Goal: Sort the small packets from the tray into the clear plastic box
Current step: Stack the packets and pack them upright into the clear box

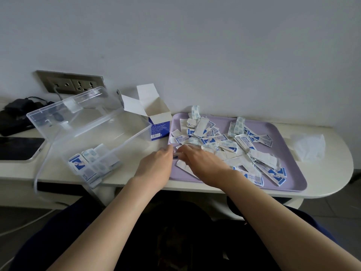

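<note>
Your hands meet at the left edge of the lavender plastic tray (289,173) on the cream desk (324,173). Your left hand (156,165) pinches a small bunch (176,155) of packets. Your right hand (203,163) curls onto the same bunch, but I cannot tell whether it grips. Small white-and-blue paper packets (224,141) lie heaped in the tray, and a few packets (88,165) sit in the open clear plastic box (109,132) beside it.

Your bare forearms both reach forward and converge. Left hand (156,165) is back-up, fingers curled under. Right hand (203,163) is back-up too, fingers curled and pointing left. The fingertips meet and both hands pinch a packet (176,154) between them. Wrists are apart.
</note>
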### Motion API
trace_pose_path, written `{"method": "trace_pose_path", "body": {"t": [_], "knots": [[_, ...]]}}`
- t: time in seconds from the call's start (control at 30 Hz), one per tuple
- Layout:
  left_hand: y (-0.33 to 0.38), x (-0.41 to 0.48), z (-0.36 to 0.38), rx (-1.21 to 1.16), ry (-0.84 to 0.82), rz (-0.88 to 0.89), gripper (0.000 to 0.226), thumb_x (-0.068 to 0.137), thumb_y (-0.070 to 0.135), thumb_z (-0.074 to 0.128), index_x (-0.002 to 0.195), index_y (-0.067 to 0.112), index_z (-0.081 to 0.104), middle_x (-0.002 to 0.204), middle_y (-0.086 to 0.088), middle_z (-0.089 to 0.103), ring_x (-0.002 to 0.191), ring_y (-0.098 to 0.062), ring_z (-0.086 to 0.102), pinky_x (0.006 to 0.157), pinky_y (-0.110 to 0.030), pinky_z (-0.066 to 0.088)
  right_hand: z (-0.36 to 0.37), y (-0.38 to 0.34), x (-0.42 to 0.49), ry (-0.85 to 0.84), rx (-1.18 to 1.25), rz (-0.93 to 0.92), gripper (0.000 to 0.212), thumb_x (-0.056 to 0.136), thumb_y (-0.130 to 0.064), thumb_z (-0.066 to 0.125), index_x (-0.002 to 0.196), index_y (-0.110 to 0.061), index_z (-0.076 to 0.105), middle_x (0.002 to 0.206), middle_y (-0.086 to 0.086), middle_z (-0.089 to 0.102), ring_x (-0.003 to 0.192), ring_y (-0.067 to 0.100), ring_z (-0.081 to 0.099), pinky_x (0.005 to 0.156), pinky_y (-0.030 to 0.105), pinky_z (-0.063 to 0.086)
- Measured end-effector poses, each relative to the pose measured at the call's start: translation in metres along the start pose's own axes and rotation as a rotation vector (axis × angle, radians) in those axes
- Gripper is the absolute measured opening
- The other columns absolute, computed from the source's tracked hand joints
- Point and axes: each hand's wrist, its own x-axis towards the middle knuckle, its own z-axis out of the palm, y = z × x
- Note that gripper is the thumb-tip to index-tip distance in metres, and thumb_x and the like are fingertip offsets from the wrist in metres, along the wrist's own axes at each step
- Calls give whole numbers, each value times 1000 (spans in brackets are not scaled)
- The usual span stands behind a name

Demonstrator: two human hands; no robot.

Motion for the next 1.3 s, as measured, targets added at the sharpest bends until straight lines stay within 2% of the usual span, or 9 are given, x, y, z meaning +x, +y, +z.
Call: {"method": "trace_pose_path", "body": {"t": [0.13, 0.33, 0.47, 0.6, 0.73, 0.9, 1.03, 1.17, 1.3], "knots": [[-10, -6, -5, -25, 2, -22, 25, 92, -1, 39, 114, 11, 42, 112, -8, 52, 100, -26, 57, 67, -29, 37, 2, -7, -1, 8, 183, 12, 35, 100, -13, 36, 133, -17, 46, 126, 6, 50, 110, 27, 52, 92, 38, 44], [-23, -16, -14, -24, 63, 33, 17, 95, 4, 39, 92, 21, 35, 100, -6, 59, 74, -23, 50, 62, -29, 34, 1, -19, 4, 131, 250, 9, 40, 96, 1, 40, 131, -14, 53, 96, 1, 52, 85, 15, 48, 83, 31, 43], [-40, -24, -20, -22, 121, 38, 19, 93, 5, 39, 104, 19, 47, 98, -5, 61, 83, -28, 59, 61, -31, 36, 5, -35, 8, 98, 240, 0, 52, 84, 13, 36, 128, -13, 48, 96, 0, 61, 78, 15, 52, 76, 25, 42], [-58, -33, -29, -73, 190, 7, 12, 97, 16, 42, 105, 21, 49, 97, -3, 63, 86, -28, 60, 62, -32, 35, 11, -52, 9, 102, 222, -18, 27, 88, 4, 37, 107, -11, 47, 93, 6, 57, 78, 21, 48, 74, 30, 39], [-78, -45, -41, -140, 283, -39, 14, 97, 16, 41, 100, 25, 52, 100, 0, 63, 91, -27, 60, 63, -30, 34, 14, -70, 19, 327, 35, -187, 14, 90, -4, 42, 93, -9, 54, 90, 3, 52, 84, 18, 43, 74, 25, 35], [-98, -60, -54, -105, 374, -56, 24, 90, 5, 41, 99, 25, 50, 101, 4, 59, 89, -24, 60, 62, -29, 33, -5, -104, 35, 456, -178, -333, 25, 93, -22, 47, 101, -12, 68, 83, 3, 63, 75, 24, 54, 68, 33, 45], [-115, -69, -59, -67, 459, -37, 23, 88, 0, 45, 99, 19, 52, 95, 4, 61, 85, -22, 56, 64, -25, 17, -18, -128, 53, 527, -252, -431, 28, 89, -28, 49, 81, -15, 72, 62, 0, 62, 58, 22, 57, 48, 27, 42], [-138, -74, -62, -139, 544, -68, 7, 93, 11, 53, 100, 12, 55, 95, -4, 58, 85, -25, 54, 72, -29, 28, -27, -146, 74, 468, -132, -394, 32, 89, -31, 48, 76, -14, 72, 61, 2, 62, 68, 25, 56, 50, 28, 47], [-163, -83, -55, -157, 445, -252, 22, 96, 21, 48, 117, 14, 49, 118, -3, 47, 105, -22, 48, 85, -31, 33, -27, -154, 108, 293, -37, -149, 27, 92, -23, 51, 78, -9, 69, 72, 11, 66, 75, 30, 55, 65, 36, 48]]}}
